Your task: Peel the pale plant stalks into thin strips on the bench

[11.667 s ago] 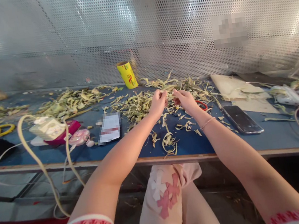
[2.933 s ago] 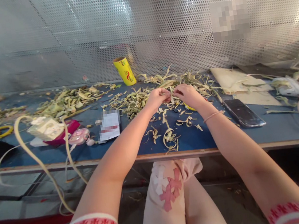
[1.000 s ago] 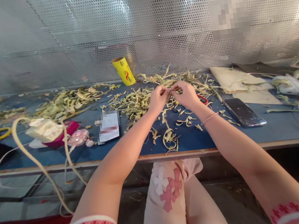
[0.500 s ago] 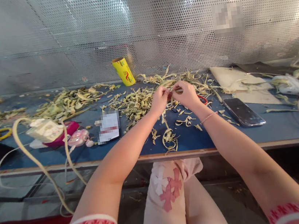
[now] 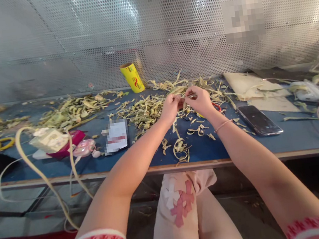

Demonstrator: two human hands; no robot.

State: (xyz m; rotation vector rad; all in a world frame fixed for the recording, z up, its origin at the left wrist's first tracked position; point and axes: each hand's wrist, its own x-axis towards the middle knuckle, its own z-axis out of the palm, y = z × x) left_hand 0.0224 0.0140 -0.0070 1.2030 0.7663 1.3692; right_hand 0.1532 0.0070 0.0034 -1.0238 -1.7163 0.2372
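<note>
My left hand and my right hand meet over a heap of pale green-yellow dried plant pieces. Both hands are closed, thumbs and fingers pinched. A thin strip of dried plant shows between the fingertips, partly hidden by them. Just under my right wrist, the red and yellow handles of what look like scissors peek out. Loose curled scraps are scattered on the blue tabletop between my forearms.
A yellow cardboard tube leans by the perforated metal wall. A phone lies right of my right forearm. On the left are a blurred card, a charger with cables, another leaf pile and yellow-handled scissors.
My hands stay in nearly the same place, with small finger movements. More of the pale plant strip shows between the fingertips, and a bit of yellow handle now shows beneath my right hand.
</note>
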